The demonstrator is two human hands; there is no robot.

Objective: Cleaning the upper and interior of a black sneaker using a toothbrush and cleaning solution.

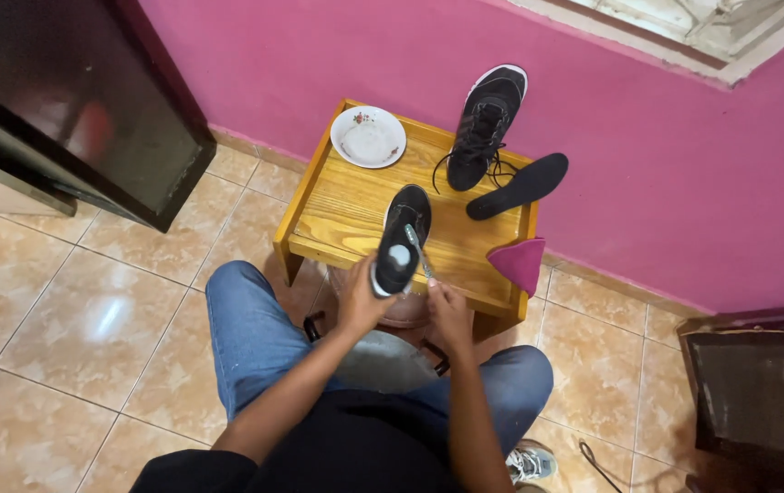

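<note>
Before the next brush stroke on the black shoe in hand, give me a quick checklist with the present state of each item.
1. Left hand grips the black shoe at its heel end, white sole side turned up: ok.
2. Right hand holds the slim green-handled brush against the shoe: ok.
3. Round white dish on the small wooden table, apart from the hands: ok.
4. What the dish holds: cannot tell.
5. Second black lace-up shoe leaning on the pink wall, black insole beside it: ok.
6. Pink cloth at the table corner, overhanging the edge: not ok.
</note>
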